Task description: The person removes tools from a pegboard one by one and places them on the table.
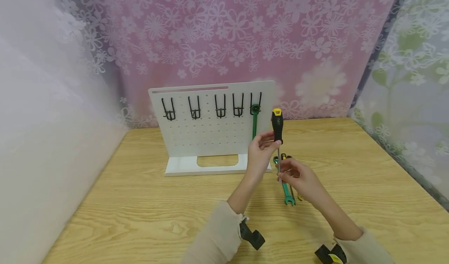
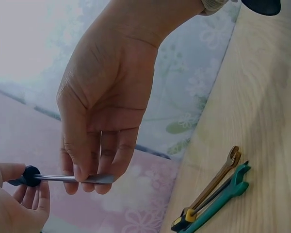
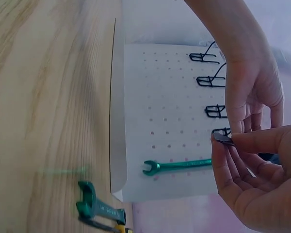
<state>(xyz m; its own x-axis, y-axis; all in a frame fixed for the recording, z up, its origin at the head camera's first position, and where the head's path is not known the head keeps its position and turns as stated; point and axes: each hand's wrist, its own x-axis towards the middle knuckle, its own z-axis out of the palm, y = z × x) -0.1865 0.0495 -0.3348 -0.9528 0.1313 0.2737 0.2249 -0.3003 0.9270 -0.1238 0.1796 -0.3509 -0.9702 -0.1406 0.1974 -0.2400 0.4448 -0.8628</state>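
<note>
A flathead screwdriver [image 1: 277,127] with a black and yellow handle stands upright, handle up, in front of the pegboard's right side. My left hand [image 1: 258,155] pinches it where handle meets shaft. Lower down, my right hand [image 1: 299,177] pinches the shaft close to the flat tip [image 2: 101,179]. In the right wrist view, thumb and fingers of the right hand [image 3: 262,187] hold that blade. Below the hands, a green wrench [image 1: 288,197] lies on the table beside a brass-coloured wrench [image 2: 214,184] and another black and yellow handled tool [image 2: 184,221], partly hidden.
A white pegboard [image 1: 189,141] stands on the wooden table [image 1: 140,201]. Several black hooks [image 1: 220,110] line its upper part. From the rightmost hook hangs a green ratchet wrench [image 1: 255,124], its lower end behind my left hand in the head view. Flowered cloth [image 1: 217,42] hangs behind.
</note>
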